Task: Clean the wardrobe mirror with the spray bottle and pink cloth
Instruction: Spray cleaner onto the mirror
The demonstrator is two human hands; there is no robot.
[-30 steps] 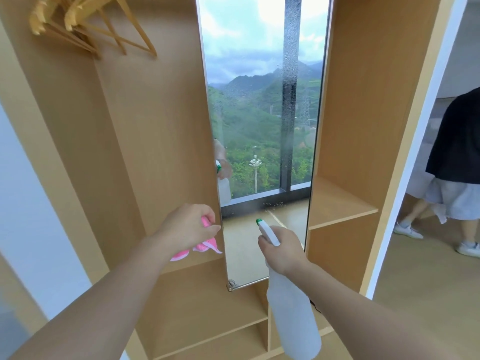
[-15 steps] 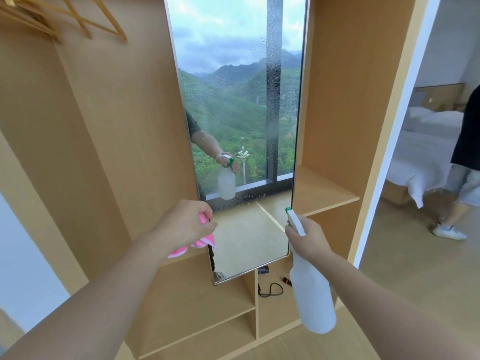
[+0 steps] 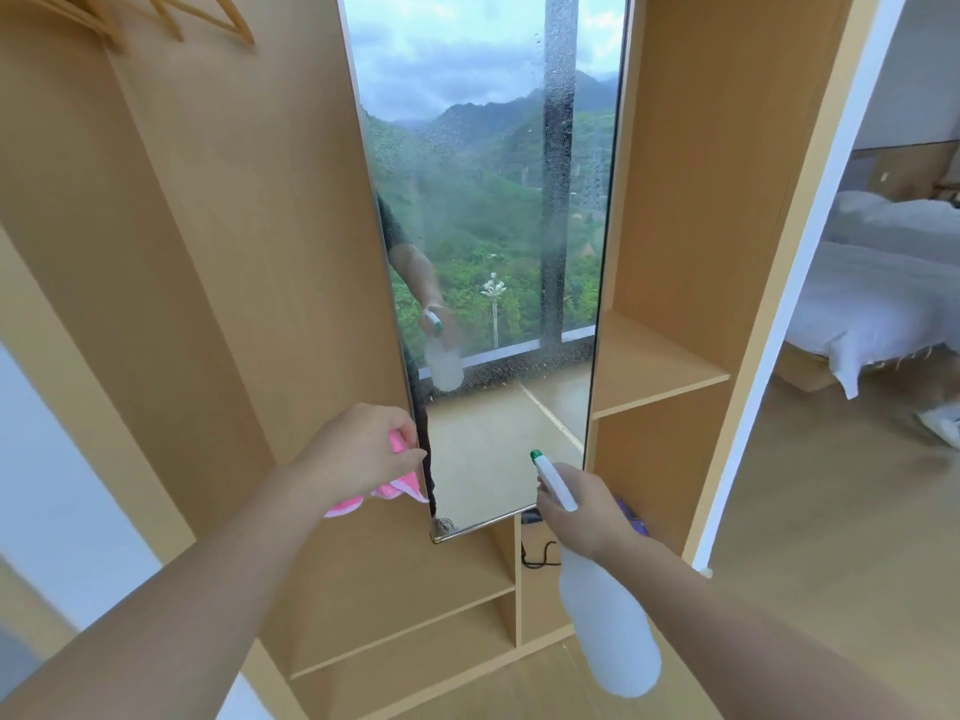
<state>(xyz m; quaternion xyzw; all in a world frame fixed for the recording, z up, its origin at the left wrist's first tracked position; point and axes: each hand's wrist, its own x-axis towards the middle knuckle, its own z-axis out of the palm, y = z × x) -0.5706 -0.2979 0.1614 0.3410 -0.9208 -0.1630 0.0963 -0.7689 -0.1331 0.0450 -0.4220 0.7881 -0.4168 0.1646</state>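
A tall narrow mirror (image 3: 493,200) is set in the middle of a light wooden wardrobe (image 3: 218,262). It reflects green hills, a window frame and my arm with the bottle. Fine spray droplets speckle the glass. My left hand (image 3: 358,449) grips a crumpled pink cloth (image 3: 395,491) just left of the mirror's lower edge. My right hand (image 3: 587,511) holds a white spray bottle (image 3: 608,615) by its neck, and the green-tipped nozzle (image 3: 536,454) points at the mirror's lower right corner.
Wooden hangers (image 3: 171,13) hang at the top left. Open shelves (image 3: 654,376) flank the mirror, and a black cable (image 3: 540,558) lies in a lower compartment. A bed with white sheets (image 3: 878,304) stands to the right, with a person's white shoe (image 3: 940,426) on the floor beside it.
My view has swung and closed in on the mirror. The bottle's nozzle has stayed by the mirror's lower right corner. The person at the right has walked almost out of view.
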